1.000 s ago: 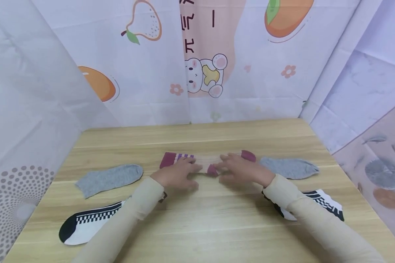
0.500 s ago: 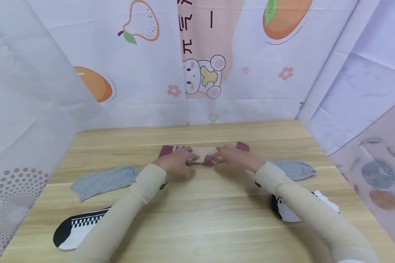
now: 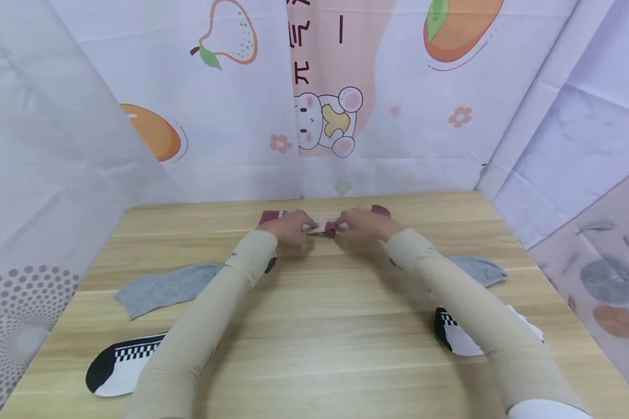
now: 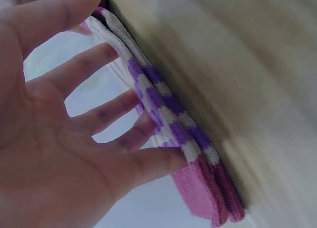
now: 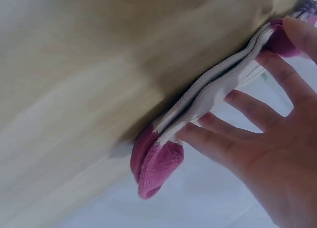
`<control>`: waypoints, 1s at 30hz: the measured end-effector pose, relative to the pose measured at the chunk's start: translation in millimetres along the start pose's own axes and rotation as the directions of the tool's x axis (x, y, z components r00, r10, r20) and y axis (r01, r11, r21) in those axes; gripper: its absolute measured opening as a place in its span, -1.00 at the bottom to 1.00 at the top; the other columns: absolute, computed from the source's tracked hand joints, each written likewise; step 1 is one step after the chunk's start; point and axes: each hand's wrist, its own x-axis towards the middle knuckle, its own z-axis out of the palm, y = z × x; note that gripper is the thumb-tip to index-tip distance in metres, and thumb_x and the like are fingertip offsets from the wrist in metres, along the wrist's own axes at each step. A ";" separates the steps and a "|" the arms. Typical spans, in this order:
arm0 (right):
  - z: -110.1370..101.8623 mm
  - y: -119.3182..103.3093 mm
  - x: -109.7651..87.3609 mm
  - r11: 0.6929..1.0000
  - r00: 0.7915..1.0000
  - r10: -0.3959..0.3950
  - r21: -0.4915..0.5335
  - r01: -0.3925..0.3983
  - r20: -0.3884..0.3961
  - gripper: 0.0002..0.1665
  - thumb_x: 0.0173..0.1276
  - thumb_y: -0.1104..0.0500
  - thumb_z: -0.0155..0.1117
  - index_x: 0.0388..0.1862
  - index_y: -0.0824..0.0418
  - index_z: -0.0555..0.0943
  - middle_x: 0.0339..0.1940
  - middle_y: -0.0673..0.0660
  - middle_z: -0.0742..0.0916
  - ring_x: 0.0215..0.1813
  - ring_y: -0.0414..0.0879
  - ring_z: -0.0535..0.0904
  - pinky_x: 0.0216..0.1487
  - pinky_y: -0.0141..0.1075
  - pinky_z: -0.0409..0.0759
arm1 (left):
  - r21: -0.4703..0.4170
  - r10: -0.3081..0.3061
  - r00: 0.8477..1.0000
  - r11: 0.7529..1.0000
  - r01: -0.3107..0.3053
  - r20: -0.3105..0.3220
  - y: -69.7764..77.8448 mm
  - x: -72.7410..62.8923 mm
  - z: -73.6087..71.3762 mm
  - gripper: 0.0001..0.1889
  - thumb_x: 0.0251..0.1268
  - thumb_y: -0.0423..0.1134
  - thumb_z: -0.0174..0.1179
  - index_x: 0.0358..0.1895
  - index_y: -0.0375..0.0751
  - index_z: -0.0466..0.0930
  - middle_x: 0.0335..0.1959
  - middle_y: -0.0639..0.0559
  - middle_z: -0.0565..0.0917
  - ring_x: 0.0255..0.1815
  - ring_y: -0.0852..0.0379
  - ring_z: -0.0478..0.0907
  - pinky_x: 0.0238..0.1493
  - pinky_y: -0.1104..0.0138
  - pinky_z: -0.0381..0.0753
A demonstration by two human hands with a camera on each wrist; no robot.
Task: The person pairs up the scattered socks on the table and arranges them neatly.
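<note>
A pair of cream socks (image 3: 381, 210) lies flat near the table's back edge, one sock on top of the other. Maroon colours the cuffs, heels and toes, and purple and white checks (image 4: 155, 99) run below the cuffs. My left hand (image 3: 289, 227) touches the cuff half with spread, nearly straight fingers. On the toe half, my right hand (image 3: 363, 224) does the same, its fingertips along the sock's near side beside the maroon toe (image 5: 161, 163). Both thumbs are near the heel in the middle. The hands hide part of the socks in the head view.
Grey socks lie at left (image 3: 162, 291) and right (image 3: 477, 269). Nearer the front are black-and-white checkered socks at left (image 3: 120, 364) and right (image 3: 458, 338), partly hidden by my sleeves. A printed curtain (image 3: 230, 139) hangs behind the wooden table (image 3: 320, 326).
Both hands and the cream and maroon socks have moved away from me, from mid-table to near the back edge. The grey and checkered socks have stayed in place.
</note>
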 end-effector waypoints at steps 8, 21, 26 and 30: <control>-9.4 15.0 34.5 0.999 1.000 -0.002 0.049 0.003 -0.019 -0.54 0.36 0.08 0.30 0.20 0.19 0.65 0.17 0.22 0.66 0.19 0.10 0.55 0.27 -0.03 0.47 | 0.007 0.029 0.999 1.000 -0.029 -0.040 -19.5 27.0 -11.8 -0.46 0.34 -0.16 0.23 0.34 -0.27 0.47 0.39 -0.25 0.42 0.44 -0.20 0.27 0.46 0.05 0.20; -25.2 21.9 42.0 0.999 0.996 0.015 0.049 -0.011 -0.084 -0.55 0.34 0.25 0.24 0.21 0.28 0.62 0.18 0.30 0.63 0.25 0.19 0.47 0.34 0.02 0.37 | 0.022 -0.029 0.997 0.999 0.031 -0.078 -18.9 35.6 -18.2 -0.32 0.31 -0.09 0.19 0.47 -0.22 0.30 0.51 -0.30 0.20 0.54 -0.28 0.02 0.51 -0.12 -0.09; -13.2 7.2 32.7 0.997 0.995 0.061 -0.051 -0.065 -0.073 -0.52 0.34 0.26 0.23 0.26 0.21 0.55 0.22 0.28 0.59 0.33 0.22 0.41 0.37 0.12 0.32 | 0.034 -0.035 0.998 0.999 0.037 -0.048 -16.5 35.7 -14.3 -0.34 0.36 -0.09 0.19 0.46 -0.24 0.28 0.49 -0.31 0.23 0.51 -0.30 0.08 0.49 -0.11 0.04; -9.2 -19.1 30.5 0.983 0.990 0.056 -0.165 -0.077 -0.127 -0.45 0.30 0.28 0.27 0.29 0.23 0.49 0.25 0.31 0.54 0.37 0.27 0.34 0.34 0.28 0.29 | 0.077 -0.017 0.990 0.997 0.028 -0.137 -15.5 28.9 -11.6 -0.46 0.41 -0.13 0.20 0.37 -0.27 0.39 0.35 -0.26 0.42 0.41 -0.25 0.25 0.46 -0.07 0.13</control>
